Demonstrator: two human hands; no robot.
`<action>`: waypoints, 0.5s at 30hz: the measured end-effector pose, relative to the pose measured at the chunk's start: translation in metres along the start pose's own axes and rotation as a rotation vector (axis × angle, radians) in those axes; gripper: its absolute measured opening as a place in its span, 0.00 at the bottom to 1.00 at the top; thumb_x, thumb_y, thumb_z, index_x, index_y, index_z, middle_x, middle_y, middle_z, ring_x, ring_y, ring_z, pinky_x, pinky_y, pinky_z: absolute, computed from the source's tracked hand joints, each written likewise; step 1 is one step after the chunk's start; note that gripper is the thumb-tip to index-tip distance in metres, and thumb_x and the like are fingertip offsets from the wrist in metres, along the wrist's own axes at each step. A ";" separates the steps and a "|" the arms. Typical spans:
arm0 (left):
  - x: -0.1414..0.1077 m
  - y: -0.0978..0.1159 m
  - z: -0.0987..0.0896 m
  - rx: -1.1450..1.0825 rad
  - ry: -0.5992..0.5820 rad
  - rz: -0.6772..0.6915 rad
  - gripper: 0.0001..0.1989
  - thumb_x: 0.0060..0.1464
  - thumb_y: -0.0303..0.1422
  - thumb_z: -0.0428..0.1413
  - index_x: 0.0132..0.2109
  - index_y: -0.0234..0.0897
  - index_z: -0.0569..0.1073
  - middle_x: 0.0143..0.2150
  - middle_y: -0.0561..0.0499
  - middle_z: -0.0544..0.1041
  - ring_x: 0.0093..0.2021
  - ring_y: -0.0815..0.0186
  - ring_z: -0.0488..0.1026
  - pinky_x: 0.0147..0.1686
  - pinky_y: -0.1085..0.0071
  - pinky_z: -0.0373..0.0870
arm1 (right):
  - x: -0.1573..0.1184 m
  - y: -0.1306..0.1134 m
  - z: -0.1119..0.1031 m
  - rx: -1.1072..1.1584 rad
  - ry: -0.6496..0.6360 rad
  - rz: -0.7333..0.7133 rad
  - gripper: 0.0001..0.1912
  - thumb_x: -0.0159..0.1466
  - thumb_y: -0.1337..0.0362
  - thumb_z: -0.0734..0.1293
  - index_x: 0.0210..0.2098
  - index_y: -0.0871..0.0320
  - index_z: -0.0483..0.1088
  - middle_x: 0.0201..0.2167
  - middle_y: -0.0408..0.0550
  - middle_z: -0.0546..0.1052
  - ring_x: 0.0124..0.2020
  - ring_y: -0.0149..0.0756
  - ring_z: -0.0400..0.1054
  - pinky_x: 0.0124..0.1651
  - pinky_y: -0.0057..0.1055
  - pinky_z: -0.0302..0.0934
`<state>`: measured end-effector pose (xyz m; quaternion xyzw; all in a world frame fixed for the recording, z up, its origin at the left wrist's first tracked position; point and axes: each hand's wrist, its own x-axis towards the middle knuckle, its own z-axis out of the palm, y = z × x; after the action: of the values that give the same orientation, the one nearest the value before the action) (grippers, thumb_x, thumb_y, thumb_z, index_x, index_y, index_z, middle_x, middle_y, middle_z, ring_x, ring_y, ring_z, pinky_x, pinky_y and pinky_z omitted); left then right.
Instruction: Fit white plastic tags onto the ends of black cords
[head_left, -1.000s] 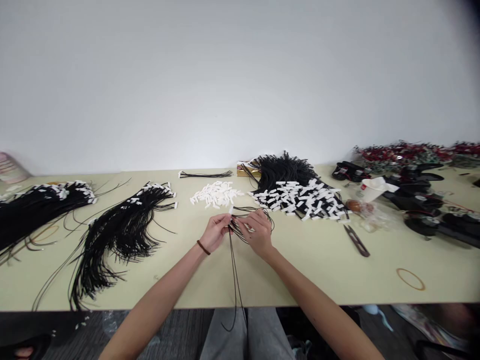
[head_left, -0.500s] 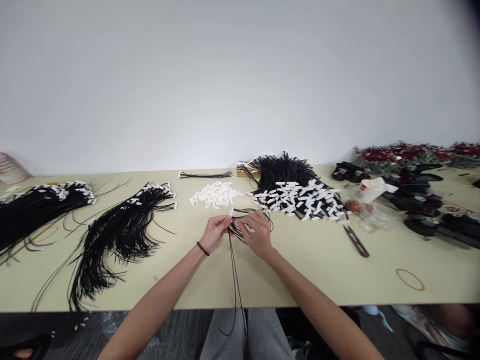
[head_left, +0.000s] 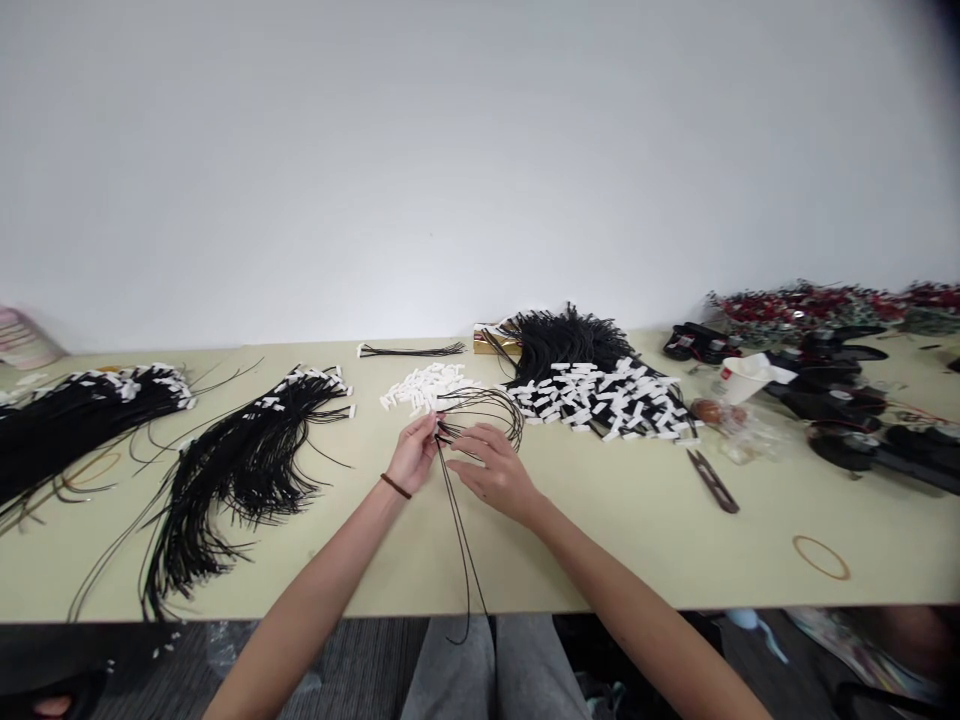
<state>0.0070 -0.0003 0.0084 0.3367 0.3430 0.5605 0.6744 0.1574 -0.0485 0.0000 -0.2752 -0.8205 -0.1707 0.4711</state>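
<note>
My left hand [head_left: 416, 452] is closed in a pinch on a white connector [head_left: 437, 424] with black wires. Most of those black wires [head_left: 510, 405] loop out to the right, above my other hand. Two long wires [head_left: 457, 530] hang down past the table's front edge. Just right of the connector, my right hand [head_left: 491, 472] has its fingers stretched out and apart, close to the wires; whether a fingertip touches them I cannot tell. Directly beyond my hands lies a pile of loose white connectors [head_left: 424, 385].
Bundles of black wires with white connectors lie left [head_left: 247, 450], far left [head_left: 67, 420] and right [head_left: 600, 400]. Thread snips [head_left: 712, 480], a rubber band [head_left: 821, 557], a paper cup [head_left: 746, 378] and black parts [head_left: 832, 400] are at right. A short wire bundle [head_left: 411, 350] lies behind.
Both hands have shifted left with the connector and wires. The right hand's fingers have opened and moved down, away from the wire loops they were at.
</note>
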 end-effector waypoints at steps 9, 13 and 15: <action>-0.002 0.001 0.003 -0.003 -0.007 -0.010 0.12 0.39 0.35 0.64 0.30 0.30 0.75 0.25 0.53 0.72 0.23 0.75 0.65 0.21 0.78 0.63 | -0.004 -0.004 0.007 0.014 -0.023 -0.019 0.09 0.59 0.72 0.64 0.38 0.53 0.69 0.38 0.45 0.74 0.46 0.32 0.65 0.51 0.37 0.61; -0.003 0.000 0.004 -0.005 0.004 -0.020 0.12 0.38 0.34 0.64 0.30 0.29 0.76 0.26 0.52 0.73 0.23 0.76 0.65 0.21 0.78 0.62 | -0.003 -0.005 0.009 0.032 -0.012 -0.060 0.09 0.59 0.73 0.63 0.38 0.55 0.69 0.36 0.45 0.75 0.45 0.32 0.66 0.49 0.36 0.63; -0.003 -0.001 0.004 0.001 -0.004 -0.029 0.12 0.38 0.35 0.64 0.30 0.29 0.76 0.25 0.52 0.72 0.22 0.75 0.65 0.22 0.78 0.62 | -0.002 -0.006 0.009 0.064 0.008 -0.058 0.10 0.58 0.74 0.63 0.38 0.56 0.69 0.35 0.45 0.75 0.44 0.32 0.66 0.48 0.35 0.63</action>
<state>0.0107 -0.0040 0.0098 0.3332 0.3470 0.5498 0.6829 0.1487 -0.0492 -0.0062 -0.2352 -0.8315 -0.1589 0.4776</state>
